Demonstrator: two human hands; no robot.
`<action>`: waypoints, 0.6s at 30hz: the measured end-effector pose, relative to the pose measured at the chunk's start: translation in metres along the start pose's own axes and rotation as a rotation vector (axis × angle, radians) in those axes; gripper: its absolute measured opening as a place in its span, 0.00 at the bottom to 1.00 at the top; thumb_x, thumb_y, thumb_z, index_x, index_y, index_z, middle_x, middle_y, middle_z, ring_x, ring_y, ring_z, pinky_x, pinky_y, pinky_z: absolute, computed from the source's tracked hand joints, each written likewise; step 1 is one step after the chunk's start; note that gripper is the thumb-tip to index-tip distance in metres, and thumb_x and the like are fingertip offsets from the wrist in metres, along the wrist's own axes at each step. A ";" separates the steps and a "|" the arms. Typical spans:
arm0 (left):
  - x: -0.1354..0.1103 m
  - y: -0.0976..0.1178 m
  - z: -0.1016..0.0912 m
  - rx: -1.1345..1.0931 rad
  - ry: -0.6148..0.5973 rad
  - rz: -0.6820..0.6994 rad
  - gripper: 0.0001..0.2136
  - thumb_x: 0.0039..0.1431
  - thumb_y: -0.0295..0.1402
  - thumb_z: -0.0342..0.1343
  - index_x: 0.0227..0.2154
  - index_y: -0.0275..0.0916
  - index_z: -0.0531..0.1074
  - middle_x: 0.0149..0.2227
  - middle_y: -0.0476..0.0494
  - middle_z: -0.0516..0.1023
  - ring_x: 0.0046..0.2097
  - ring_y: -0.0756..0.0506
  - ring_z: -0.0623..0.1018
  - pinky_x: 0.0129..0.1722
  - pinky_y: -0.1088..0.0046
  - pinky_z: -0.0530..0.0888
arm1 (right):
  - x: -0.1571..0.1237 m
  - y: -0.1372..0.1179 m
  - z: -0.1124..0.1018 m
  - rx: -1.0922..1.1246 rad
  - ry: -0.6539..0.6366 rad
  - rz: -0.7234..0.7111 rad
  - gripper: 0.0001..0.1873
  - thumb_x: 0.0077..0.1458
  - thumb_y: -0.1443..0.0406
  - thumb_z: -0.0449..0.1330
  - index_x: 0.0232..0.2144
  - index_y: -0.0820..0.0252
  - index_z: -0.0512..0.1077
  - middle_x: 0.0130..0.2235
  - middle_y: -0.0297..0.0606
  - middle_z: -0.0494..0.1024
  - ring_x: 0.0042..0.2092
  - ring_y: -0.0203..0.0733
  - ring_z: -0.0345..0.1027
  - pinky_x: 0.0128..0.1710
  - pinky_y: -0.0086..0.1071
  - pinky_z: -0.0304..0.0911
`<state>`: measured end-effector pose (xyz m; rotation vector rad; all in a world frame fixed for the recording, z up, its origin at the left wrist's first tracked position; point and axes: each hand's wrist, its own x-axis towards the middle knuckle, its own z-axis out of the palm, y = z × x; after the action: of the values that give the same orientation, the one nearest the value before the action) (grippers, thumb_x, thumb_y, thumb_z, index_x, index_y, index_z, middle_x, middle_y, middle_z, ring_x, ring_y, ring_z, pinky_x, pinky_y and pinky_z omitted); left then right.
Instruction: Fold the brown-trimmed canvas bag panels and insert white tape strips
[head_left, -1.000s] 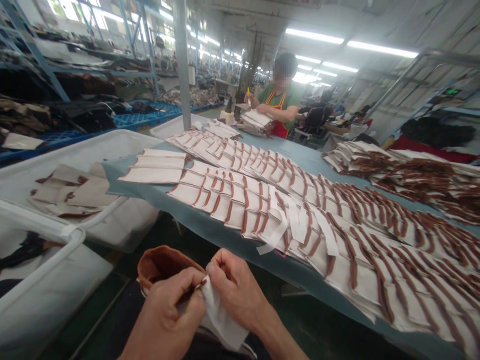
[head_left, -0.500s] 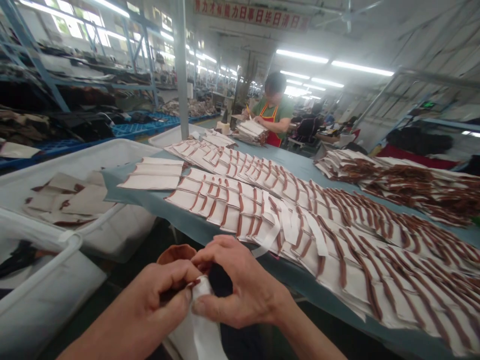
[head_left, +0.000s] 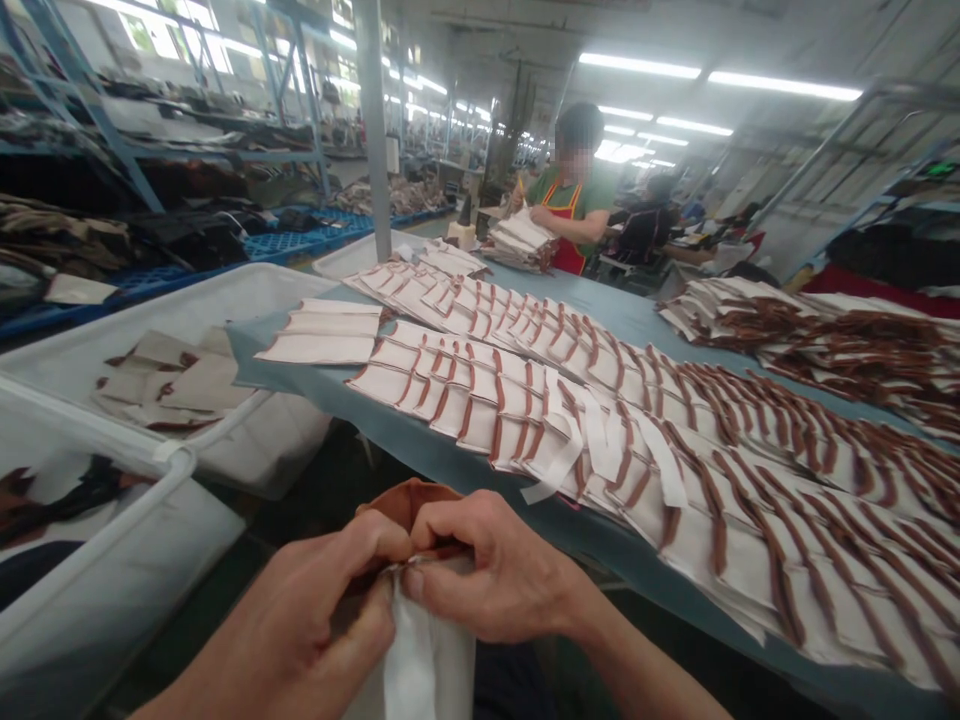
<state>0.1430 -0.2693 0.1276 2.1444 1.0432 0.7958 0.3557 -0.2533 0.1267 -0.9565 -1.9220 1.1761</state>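
Observation:
Both my hands pinch one fabric piece just below the table's near edge. My left hand (head_left: 322,620) and my right hand (head_left: 487,575) are closed, thumbs and fingers pressed together on its top edge. The piece (head_left: 427,660) is white cloth hanging down between my hands, with a brown leather part (head_left: 401,500) curling up behind my fingers. On the blue-grey table (head_left: 450,465) ahead lie long overlapping rows of white pieces with brown strips (head_left: 600,420).
White bins (head_left: 112,560) stand at the left, one holding beige pieces (head_left: 169,385). A plain white stack (head_left: 322,335) lies at the table's left corner. A person in a red apron (head_left: 570,205) handles a stack at the far end. Shelving lines the left wall.
My hands stay pinched on the piece. The brown part shows more above my fingers than half a second ago, and the view has shifted slightly.

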 end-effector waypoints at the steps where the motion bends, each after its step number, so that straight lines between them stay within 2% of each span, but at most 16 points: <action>1: 0.000 -0.005 0.001 0.021 0.002 0.048 0.08 0.71 0.29 0.48 0.35 0.46 0.69 0.30 0.55 0.80 0.30 0.50 0.82 0.29 0.78 0.72 | 0.000 0.001 0.002 0.028 0.014 0.032 0.12 0.54 0.67 0.65 0.23 0.58 0.65 0.23 0.23 0.61 0.25 0.29 0.52 0.25 0.26 0.47; 3: 0.000 -0.015 0.003 0.066 0.035 0.174 0.09 0.69 0.25 0.49 0.37 0.47 0.69 0.31 0.54 0.81 0.31 0.49 0.83 0.29 0.78 0.73 | -0.001 0.002 0.005 0.138 0.012 0.118 0.10 0.53 0.66 0.64 0.24 0.58 0.66 0.24 0.25 0.64 0.26 0.30 0.53 0.25 0.26 0.48; 6: 0.000 -0.031 0.006 0.079 0.097 0.400 0.13 0.67 0.20 0.50 0.43 0.46 0.72 0.32 0.51 0.83 0.33 0.47 0.84 0.33 0.76 0.76 | 0.000 0.002 0.007 0.398 -0.074 0.295 0.09 0.50 0.61 0.65 0.27 0.58 0.68 0.27 0.27 0.68 0.27 0.31 0.55 0.27 0.26 0.51; 8: -0.001 -0.041 0.009 0.076 0.106 0.523 0.15 0.69 0.19 0.50 0.51 0.44 0.72 0.35 0.47 0.85 0.35 0.46 0.85 0.37 0.74 0.79 | 0.001 0.004 0.007 0.530 -0.140 0.385 0.13 0.48 0.57 0.67 0.28 0.59 0.69 0.26 0.27 0.67 0.28 0.31 0.54 0.27 0.26 0.51; 10: -0.002 -0.050 0.012 0.123 0.124 0.588 0.14 0.72 0.22 0.50 0.55 0.41 0.72 0.37 0.43 0.86 0.36 0.45 0.85 0.39 0.72 0.81 | 0.003 0.008 0.007 0.597 -0.155 0.420 0.14 0.47 0.56 0.67 0.28 0.59 0.70 0.25 0.26 0.66 0.27 0.31 0.53 0.27 0.27 0.49; 14: -0.005 -0.055 0.016 0.226 0.173 0.583 0.12 0.74 0.24 0.49 0.54 0.39 0.73 0.40 0.40 0.87 0.38 0.45 0.86 0.41 0.72 0.82 | 0.006 0.014 0.011 0.631 -0.113 0.417 0.10 0.48 0.60 0.64 0.26 0.59 0.69 0.22 0.24 0.61 0.25 0.30 0.47 0.25 0.27 0.45; 16: -0.008 -0.051 0.014 0.177 0.177 0.567 0.15 0.71 0.20 0.50 0.55 0.39 0.73 0.41 0.41 0.87 0.41 0.45 0.86 0.44 0.73 0.82 | 0.006 0.011 0.012 0.589 -0.116 0.405 0.08 0.48 0.61 0.63 0.26 0.59 0.69 0.22 0.24 0.62 0.25 0.30 0.49 0.25 0.26 0.46; 18: -0.014 -0.043 0.008 0.145 0.175 0.479 0.15 0.71 0.22 0.51 0.54 0.42 0.73 0.40 0.45 0.87 0.41 0.47 0.86 0.45 0.76 0.81 | 0.004 0.003 0.012 0.497 -0.110 0.364 0.05 0.50 0.64 0.62 0.26 0.58 0.69 0.23 0.25 0.65 0.25 0.30 0.53 0.25 0.25 0.49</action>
<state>0.1224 -0.2614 0.0871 2.5284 0.6879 1.1756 0.3447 -0.2534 0.1201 -0.9970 -1.4513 1.8418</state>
